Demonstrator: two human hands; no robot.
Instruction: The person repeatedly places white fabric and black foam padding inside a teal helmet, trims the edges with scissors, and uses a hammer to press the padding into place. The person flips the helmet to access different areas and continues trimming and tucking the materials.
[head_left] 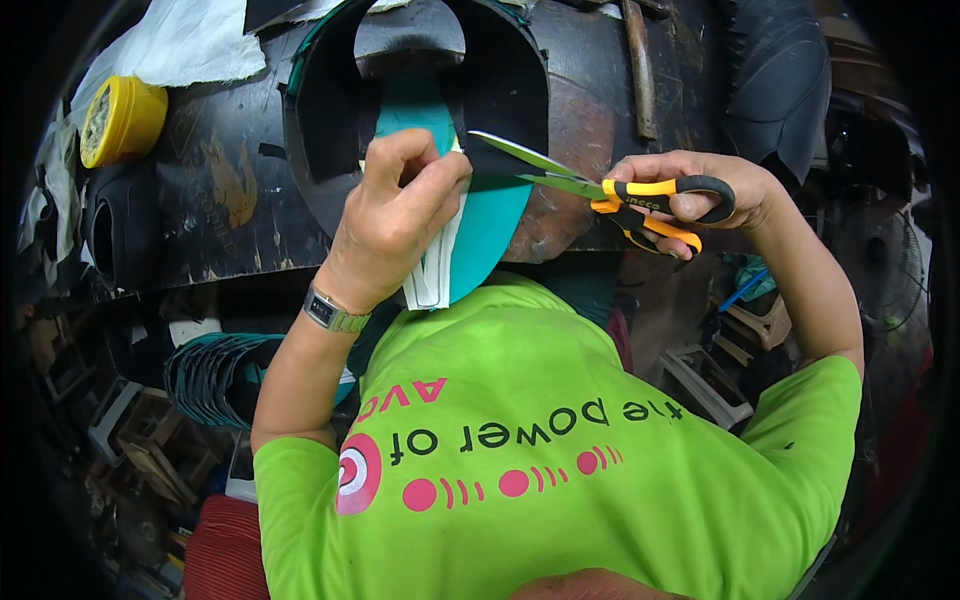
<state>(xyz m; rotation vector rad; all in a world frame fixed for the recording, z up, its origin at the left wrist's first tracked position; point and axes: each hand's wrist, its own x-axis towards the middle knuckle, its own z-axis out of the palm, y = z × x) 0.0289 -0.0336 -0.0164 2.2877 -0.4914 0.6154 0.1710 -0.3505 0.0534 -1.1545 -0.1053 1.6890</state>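
Observation:
My left hand [395, 225] is closed in a pinch at the upper part of a white strip [436, 270]. The strip hangs down below the fingers over a teal, round-edged piece [492, 240]. That piece is joined to a black curved upper-like piece [515, 85] with a large opening at its top. In my right hand [740, 190] is a pair of scissors [640, 190] with orange and black handles. Their blades are spread apart and point left toward my left fingers, with the tips near the strip. My left fingertips partly hide what they pinch.
A yellow tub [135, 120] and a white cloth [190, 50] lie on the dark, worn bench [250, 255] at left. Toward the far right rests a wooden-handled tool [640, 75]. Below the bench's left edge sits a stack of teal-edged curved pieces [215, 375]. A fan [890, 265] stands at right.

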